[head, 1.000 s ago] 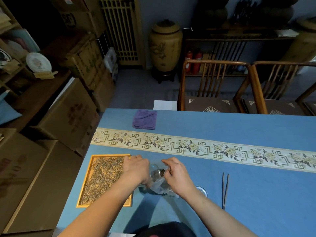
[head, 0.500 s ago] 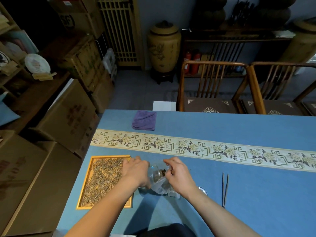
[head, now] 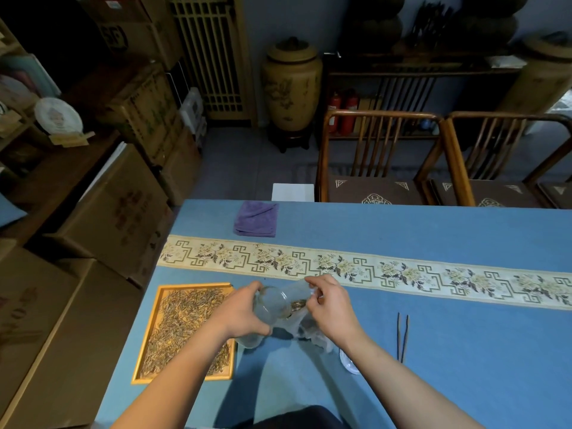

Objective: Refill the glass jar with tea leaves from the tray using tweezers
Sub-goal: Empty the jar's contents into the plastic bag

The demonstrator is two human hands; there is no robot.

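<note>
Jar tipped in both hands, tweezers untouched

Left hand (head: 240,317) grips the glass jar (head: 274,305), fingers curled around it; right hand (head: 332,308) pinches clear wrapping (head: 305,325) beside it. Best: steady the mouth toward the tray (head: 148,335) at nine o'clock, then fetch the tweezers (head: 402,337) at three.

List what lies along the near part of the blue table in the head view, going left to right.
Wooden tray of tea leaves → left hand → glass jar → right hand → tweezers. The clear lid by the right wrist is left out, since the arm overlaps it.
</note>
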